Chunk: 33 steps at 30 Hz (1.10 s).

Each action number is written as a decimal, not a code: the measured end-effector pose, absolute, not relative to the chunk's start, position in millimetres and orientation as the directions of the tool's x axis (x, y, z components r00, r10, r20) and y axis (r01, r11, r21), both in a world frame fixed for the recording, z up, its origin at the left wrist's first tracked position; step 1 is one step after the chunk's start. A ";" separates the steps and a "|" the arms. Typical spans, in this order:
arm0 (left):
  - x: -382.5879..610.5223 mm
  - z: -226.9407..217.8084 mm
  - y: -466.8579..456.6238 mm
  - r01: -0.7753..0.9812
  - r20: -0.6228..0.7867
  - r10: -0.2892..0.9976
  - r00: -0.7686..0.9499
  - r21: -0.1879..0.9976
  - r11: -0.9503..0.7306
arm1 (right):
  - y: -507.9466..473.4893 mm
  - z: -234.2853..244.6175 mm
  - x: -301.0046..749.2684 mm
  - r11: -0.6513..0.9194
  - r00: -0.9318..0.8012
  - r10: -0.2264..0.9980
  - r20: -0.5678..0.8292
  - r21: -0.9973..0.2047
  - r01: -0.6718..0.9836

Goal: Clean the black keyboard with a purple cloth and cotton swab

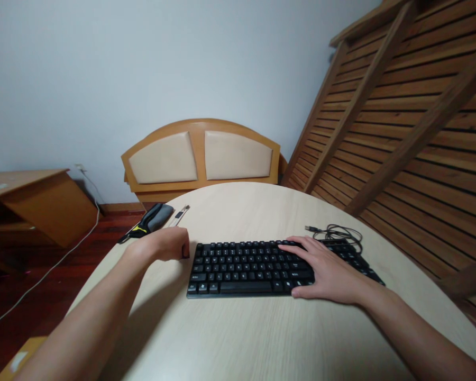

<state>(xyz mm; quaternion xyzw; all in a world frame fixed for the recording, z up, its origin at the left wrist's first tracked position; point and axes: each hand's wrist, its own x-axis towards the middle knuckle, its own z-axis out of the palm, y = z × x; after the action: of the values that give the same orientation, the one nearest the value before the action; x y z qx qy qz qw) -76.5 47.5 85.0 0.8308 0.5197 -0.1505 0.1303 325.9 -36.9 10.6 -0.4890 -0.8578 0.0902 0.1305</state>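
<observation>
A black keyboard point(241, 264) lies on a round pale wooden table point(238, 338). My right hand point(325, 272) rests flat on the keyboard's right half, fingers stretched out over the keys. My left hand point(164, 244) is curled into a loose fist just left of the keyboard's top left corner; something small and dark shows at its fingertips, and I cannot make out what it is. The keyboard's black cable point(335, 232) lies coiled behind its right end, with the plug free on the table.
A grey pouch with a yellow and black strap point(153, 219) and a small slim tool point(180, 214) lie at the table's far left edge. Behind stand a padded headboard point(202, 156), a slatted wooden frame point(400, 116) and a low desk point(35, 198). A white cord point(55, 262) crosses the floor.
</observation>
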 end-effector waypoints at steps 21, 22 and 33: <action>-4.4 40.3 37.8 0.461 0.213 0.484 0.848 0.151 -0.874 | -37.8 12.6 323.0 0.519 -0.492 0.855 0.164 -0.298 0.802; -5.0 42.3 37.8 0.460 0.192 0.478 0.857 0.136 -0.878 | -37.9 12.6 323.0 0.519 -0.493 0.855 0.161 -0.296 0.802; -3.3 51.3 31.0 0.534 0.159 0.535 0.830 0.051 -0.844 | -39.6 15.0 320.7 0.527 -0.502 0.849 0.162 -0.314 0.790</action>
<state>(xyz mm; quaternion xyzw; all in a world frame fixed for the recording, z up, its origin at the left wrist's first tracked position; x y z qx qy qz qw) -3.3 31.0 51.3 0.9565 0.2794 0.0836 0.0023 320.7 -39.6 15.0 -0.4759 -0.8610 0.0998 0.1492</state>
